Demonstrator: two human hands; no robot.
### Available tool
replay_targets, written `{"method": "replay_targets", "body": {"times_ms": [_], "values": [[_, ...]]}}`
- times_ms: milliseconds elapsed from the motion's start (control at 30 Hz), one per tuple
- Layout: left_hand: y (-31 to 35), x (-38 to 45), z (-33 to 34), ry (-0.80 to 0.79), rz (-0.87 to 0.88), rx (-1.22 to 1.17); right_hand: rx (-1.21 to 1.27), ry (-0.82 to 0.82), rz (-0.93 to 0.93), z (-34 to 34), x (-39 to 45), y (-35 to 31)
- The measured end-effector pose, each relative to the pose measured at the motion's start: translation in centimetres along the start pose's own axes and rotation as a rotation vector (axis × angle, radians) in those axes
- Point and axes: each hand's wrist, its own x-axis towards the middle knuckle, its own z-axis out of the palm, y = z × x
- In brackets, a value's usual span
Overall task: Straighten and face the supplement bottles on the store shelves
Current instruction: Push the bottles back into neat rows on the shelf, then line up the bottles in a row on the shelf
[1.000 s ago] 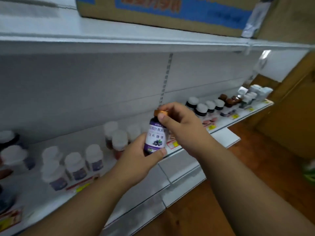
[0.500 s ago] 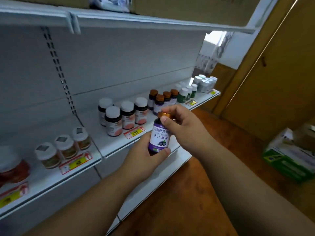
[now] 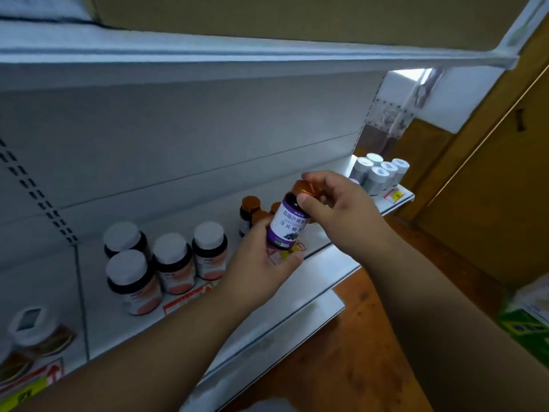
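Note:
A purple-labelled supplement bottle point(image 3: 287, 223) with an orange-brown cap is held tilted just above the white shelf point(image 3: 98, 298). My left hand point(image 3: 261, 266) grips its base from below. My right hand point(image 3: 341, 212) pinches its cap and neck from the right. Behind the held bottle stand similar brown-capped bottles point(image 3: 249, 212), partly hidden. To the left, several dark bottles with white caps point(image 3: 175, 263) and pink labels stand in a loose group. A cluster of white-capped bottles point(image 3: 377, 173) sits at the shelf's far right end.
An upper shelf point(image 3: 267, 55) overhangs, carrying a cardboard box. Jars with white lids point(image 3: 32, 331) stand at the lower left. Red and yellow price tags line the shelf edge. A wooden floor point(image 3: 341, 361) lies below, a wooden door on the right, a green box point(image 3: 525, 328) at the far right.
The view has swung right along the shelf. Both hands, still holding the purple-labelled bottle, have carried it up and towards the brown-capped bottles, now tilted.

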Motion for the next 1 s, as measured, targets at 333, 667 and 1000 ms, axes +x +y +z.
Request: {"method": "replay_targets", "body": {"times_ms": [333,667,1000], "values": [[-2.5,7.7,3.0,0.452,0.101,0.787,0.038,-0.175,-0.257,-1.1,14.4,5.3],[-2.6,10.9,5.5,0.165,-0.455,1.095,-0.271,-0.743,-0.321,3.9,20.7,10.0],[-3.5,11.0,5.8,0.229,-0.442,1.091,-0.296,-0.872,-0.399,5.1,20.8,11.4]]}}
